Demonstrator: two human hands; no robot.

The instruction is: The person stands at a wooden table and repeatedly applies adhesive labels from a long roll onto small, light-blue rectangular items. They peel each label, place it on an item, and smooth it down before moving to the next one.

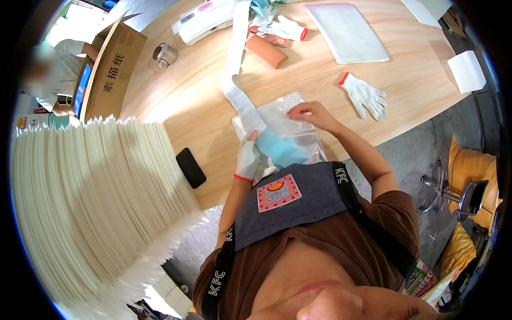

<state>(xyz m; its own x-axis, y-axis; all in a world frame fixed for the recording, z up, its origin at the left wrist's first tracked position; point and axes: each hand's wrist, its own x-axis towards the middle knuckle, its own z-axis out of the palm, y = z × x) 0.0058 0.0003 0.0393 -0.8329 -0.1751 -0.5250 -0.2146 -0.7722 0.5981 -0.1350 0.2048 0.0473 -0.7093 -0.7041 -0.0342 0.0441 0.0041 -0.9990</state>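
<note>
Bags of clear plastic (282, 114) lie stacked at the table's (213, 96) near edge; how many cannot be told. One gloved left hand (248, 157) grips a blue sheet (281, 149) beside the label strip's (234, 58) end. One bare right hand (311, 113), at one o'clock from the left, pinches the top bag's edge. One loose white glove (365, 96) lies at three o'clock, another (280, 24) at twelve. One black phone (190, 167) rests at nine o'clock, beside a tall paper stack (90, 202).
</note>
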